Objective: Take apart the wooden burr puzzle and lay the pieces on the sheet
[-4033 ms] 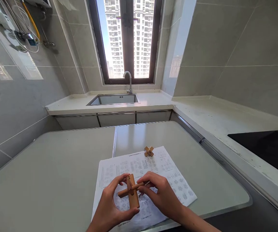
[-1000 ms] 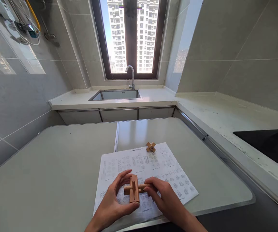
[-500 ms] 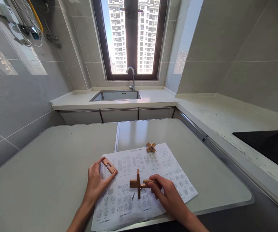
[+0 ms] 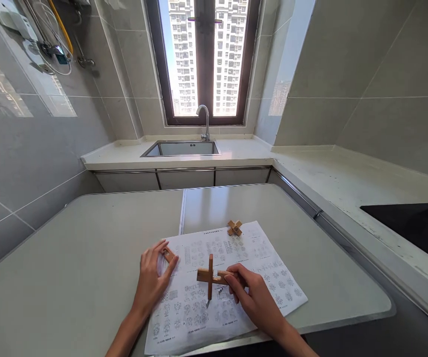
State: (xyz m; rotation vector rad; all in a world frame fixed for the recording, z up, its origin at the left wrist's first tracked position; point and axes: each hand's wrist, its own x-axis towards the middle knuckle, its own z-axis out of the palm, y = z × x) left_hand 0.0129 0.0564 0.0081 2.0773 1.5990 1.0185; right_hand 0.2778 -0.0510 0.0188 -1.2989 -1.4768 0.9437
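Two bare hands work over a printed sheet [image 4: 236,277] that lies flat on the pale, smooth table [image 4: 87,258].

Left hand [image 4: 152,280]: the fingers [image 4: 161,248] are loosely curled and rest on a small notched wooden block [image 4: 168,255] at the left edge of the sheet. The block lies flat on the paper, partly covered by the fingertips. Whether the fingers pinch it or only press on it cannot be told.

Centre: a wooden cross [image 4: 209,276], made of two flat light-brown bars joined at right angles, stands with its lower tip on the sheet. The grain is plain and the edges are square.

Right hand [image 4: 254,297]: the fingers [image 4: 232,277] are closed on the right arm of the cross and hold it upright.

Far edge of the sheet: a smaller X-shaped wooden piece [image 4: 234,227] lies on the paper, well apart from both hands.

The sheet is white, covered with rows of small grey diagrams. Its near edge overhangs the table rim.
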